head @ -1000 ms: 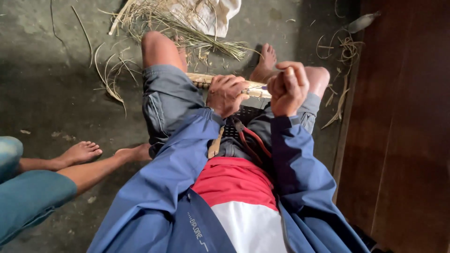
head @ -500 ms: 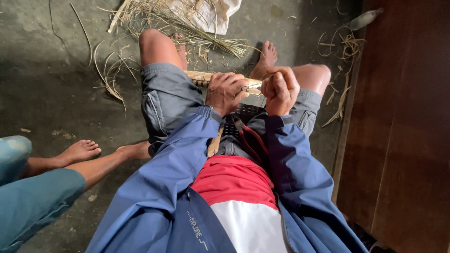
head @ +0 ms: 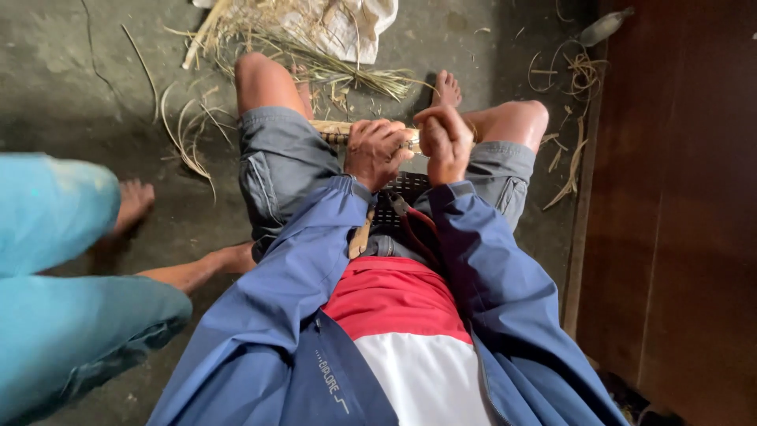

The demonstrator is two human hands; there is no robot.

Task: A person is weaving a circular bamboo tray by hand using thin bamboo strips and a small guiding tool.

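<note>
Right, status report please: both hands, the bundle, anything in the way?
Left hand shut on straw bundle across the knees. Right hand fisted beside it, contents unclear. Loose straw on floor beyond; another person's leg alongside.

blue jacket sleeves, red-and-white shirt, grey shorts, bare feet.

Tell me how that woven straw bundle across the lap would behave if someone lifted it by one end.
The woven bundle probably stays fairly stiff: it spans the gap between the knees without sagging where the left hand grips it. It looks light, being made of dry fibre like the loose straw on the floor. Its rough surface seems unlikely to slip.
</note>
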